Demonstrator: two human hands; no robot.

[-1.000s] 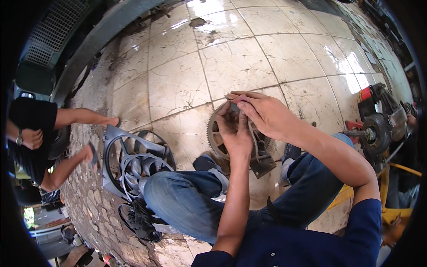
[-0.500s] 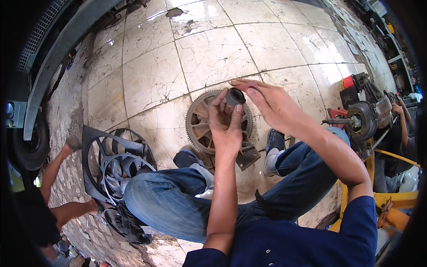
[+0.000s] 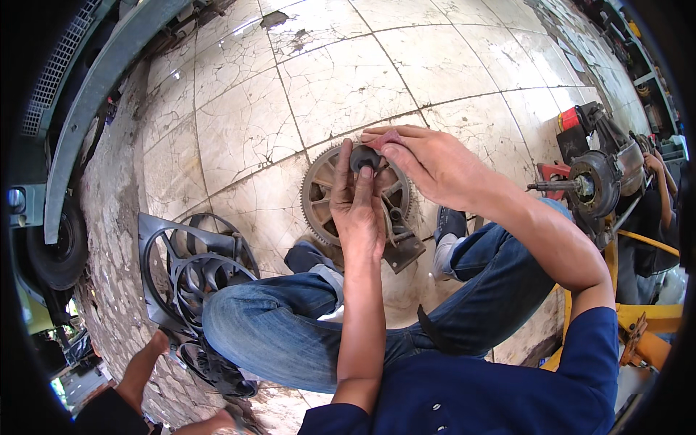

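Note:
My left hand [image 3: 359,210], fingers pointing up, is closed around a small dark round part [image 3: 365,156], cup-shaped with a hollow end. Pinched in my right hand [image 3: 442,168] is a small folded reddish sheet [image 3: 386,138], like sandpaper or cloth; which of the two I cannot tell. It lies against or just beside the part's upper right edge, with my fingers stretched over it. Below both hands, a large toothed metal wheel [image 3: 316,194] with spokes rests on the floor between my feet. A dark bracket-like block [image 3: 404,254] sits at its lower right.
A black fan shroud [image 3: 156,272] lies left of my knee. Another person's leg [image 3: 141,366] shows at the lower left. Rightward are a hub assembly [image 3: 598,185], yellow metal frame [image 3: 645,319] and another person's arm [image 3: 658,181]. A vehicle bumper [image 3: 90,109] stands upper left.
My left hand has turned and drawn the dark part slightly left, its fingers now straighter. My right hand has followed leftward with the reddish sheet. The other person's legs at left have shifted downward.

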